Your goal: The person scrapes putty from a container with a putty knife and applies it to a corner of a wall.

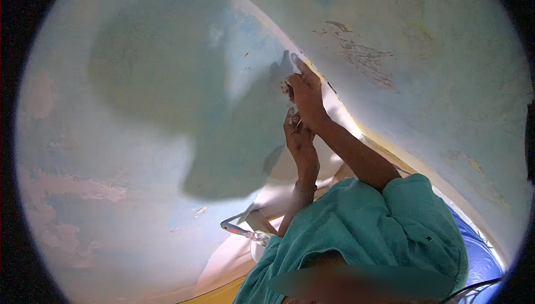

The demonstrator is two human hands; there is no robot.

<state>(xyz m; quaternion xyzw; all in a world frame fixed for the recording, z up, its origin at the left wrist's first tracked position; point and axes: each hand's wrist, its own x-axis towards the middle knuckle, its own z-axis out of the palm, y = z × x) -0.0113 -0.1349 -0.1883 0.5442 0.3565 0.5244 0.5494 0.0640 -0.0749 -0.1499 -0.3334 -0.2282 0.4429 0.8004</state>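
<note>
My right hand (307, 89) is up at the corner where two painted walls meet. One finger stretches along the pale corner edge (329, 89), and its tip looks whitish. The other fingers are curled in and smeared with white paste; whatever they hold is hidden. Just below, my left hand (301, 141) points upward close to the right wrist. Its fingers are bent together, with whitish paste on the tips, and I cannot make out what is between them. The pale blue-green wall (212, 153) lies behind both hands and carries my shadow.
Low on the left, a tool with a grey handle and red end (234, 227) rests at a white container (257, 250), partly behind my sleeve. Flaked patches mark the right wall (365, 61). Blue sheeting (479, 248) and a black cable (473, 287) lie at the lower right.
</note>
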